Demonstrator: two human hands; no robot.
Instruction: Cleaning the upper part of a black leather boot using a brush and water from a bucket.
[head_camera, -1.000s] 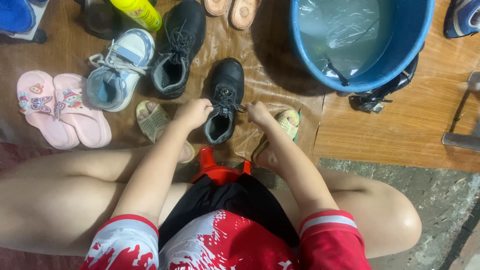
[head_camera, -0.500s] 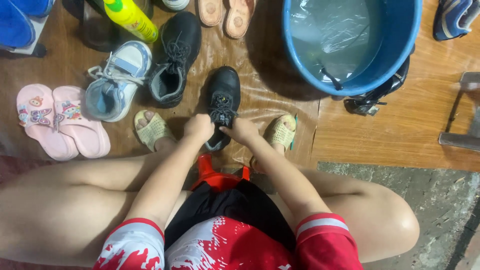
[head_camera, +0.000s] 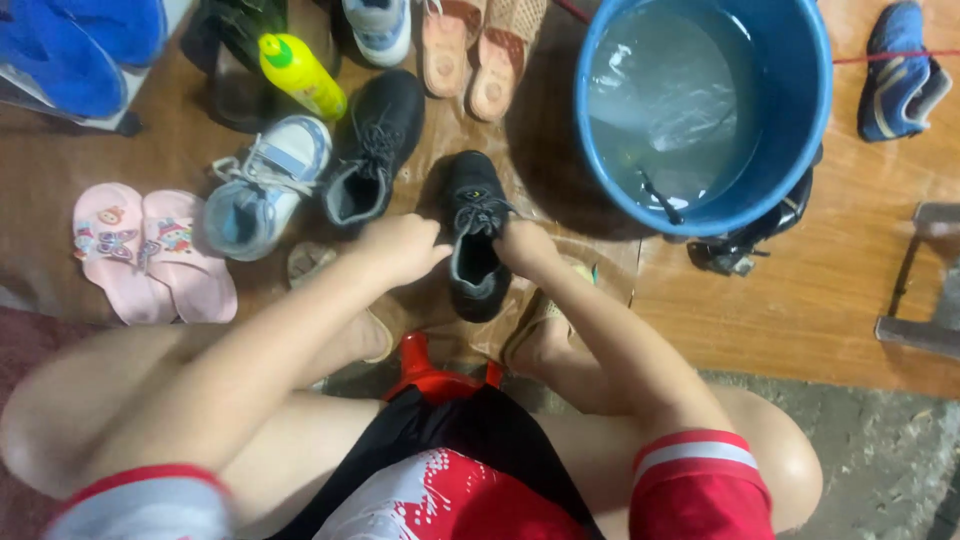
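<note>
A small black lace-up shoe (head_camera: 473, 225) lies on the wet brown floor in front of me, toe pointing away. My left hand (head_camera: 400, 248) is closed at its left side by the laces. My right hand (head_camera: 524, 245) grips its right side near the opening. Both hands touch the shoe's collar, one on each side. My bare knees and a red stool edge (head_camera: 430, 370) fill the bottom of the view.
A blue tub (head_camera: 800, 120) of water stands at the upper right. Left of the held shoe lie a second black shoe (head_camera: 375, 150), a grey-white sneaker (head_camera: 262, 185), pink slippers (head_camera: 150, 255) and a yellow bottle (head_camera: 300, 75). Tan sandals (head_camera: 480, 50) lie further back.
My hands moved from the shoe's laces back to its collar, and the shoe now lies nearer to me. The camera tilted, shifting the whole scene down.
</note>
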